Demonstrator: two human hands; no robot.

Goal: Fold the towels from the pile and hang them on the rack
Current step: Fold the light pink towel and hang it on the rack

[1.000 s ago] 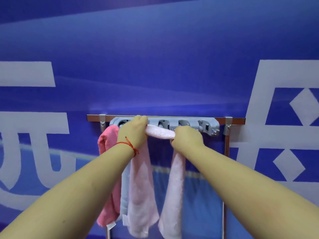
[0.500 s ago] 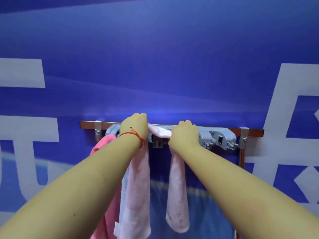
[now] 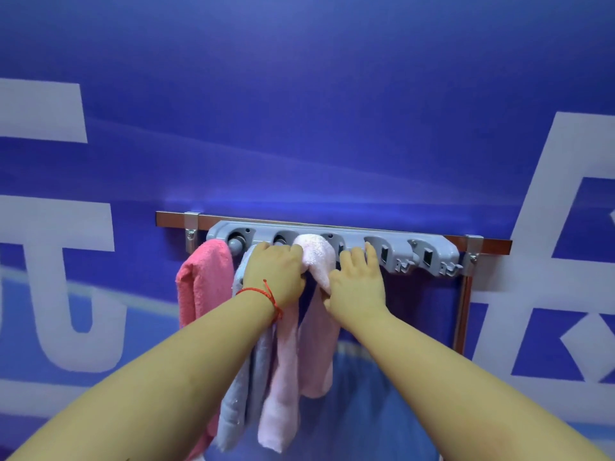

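Two bare forearms are extended from the lower corners toward the middle of the view. A red string bracelet [image 3: 266, 296] is worn on the left wrist. The left hand [image 3: 274, 272] is closed, its fingers curled around the left side of a pale pink towel [image 3: 314, 257] just below the rack. The right hand [image 3: 357, 289] is pressed against the right side of the same towel, with the thumb and lower fingers pinching the fabric and the upper fingers [image 3: 361, 257] spread loosely against the front of the rack; how firmly the cloth is gripped cannot be told.

The pale pink towel is bunched into a rounded hump between the two hands, pushed up into the third holder of the rack, and its two folded ends are seen hanging down below the hands, the left end longer than the right.

Just to the left, a light blue-grey towel [image 3: 241, 387] is hung from the second holder, largely hidden behind the left wrist and forearm. Further left, a deep pink towel [image 3: 204, 281] is draped beside the first holder, its lower part hidden by the left forearm.

The grey plastic rack [image 3: 392, 242] is shown as a long strip with five holders, and the two on the right hold nothing. It is mounted on a brown horizontal bar [image 3: 496, 246] fixed by metal brackets, with a brown upright post [image 3: 464, 311] descending at the right end.

Behind everything, a blue banner wall [image 3: 316, 111] with large white shapes is seen.
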